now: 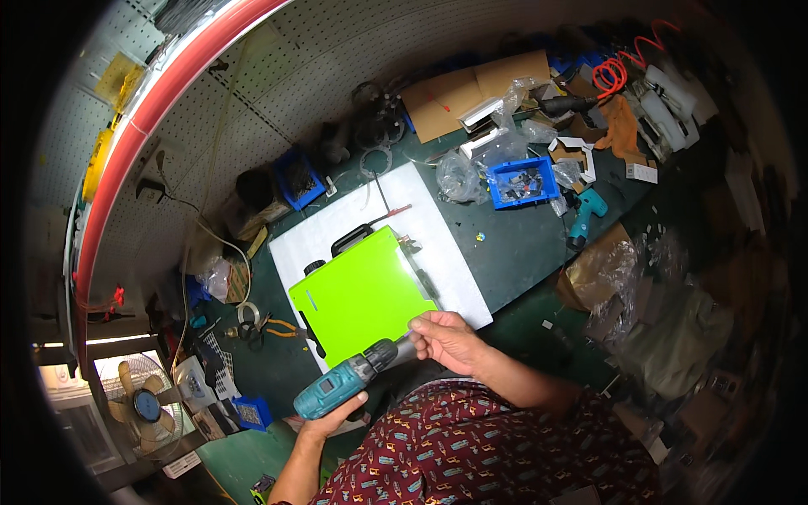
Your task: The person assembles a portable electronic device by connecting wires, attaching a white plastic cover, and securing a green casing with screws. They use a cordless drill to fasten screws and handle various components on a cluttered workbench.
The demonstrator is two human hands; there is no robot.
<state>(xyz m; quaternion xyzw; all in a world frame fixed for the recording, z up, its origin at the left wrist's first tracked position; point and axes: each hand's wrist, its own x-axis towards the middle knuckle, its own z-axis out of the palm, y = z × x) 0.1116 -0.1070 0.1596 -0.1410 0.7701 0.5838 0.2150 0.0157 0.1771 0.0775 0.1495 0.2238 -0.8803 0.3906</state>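
Note:
My left hand (pixel 338 416) is wrapped round the grip of a teal cordless drill (pixel 333 389), whose black chuck points up and to the right. Close to the front end of the drill, my right hand (pixel 450 343) is closed in a pinch; what lies between its fingertips is too small to name. Just beyond both hands lies a bright green flat panel or case (pixel 362 290) with a black handle (pixel 351 240) on its far side and metal fittings along its right edge. Under it is a white sheet (pixel 438 252) on the dark green table.
Pliers with orange handles (pixel 282 328) lie left of the case. At the back right stand a blue bin (pixel 522 183) of small parts, a second teal drill (pixel 587 216), plastic bags (pixel 461 178) and cardboard (pixel 475 93). Another blue bin (pixel 299 179) sits behind; a fan (pixel 145 406) is at left.

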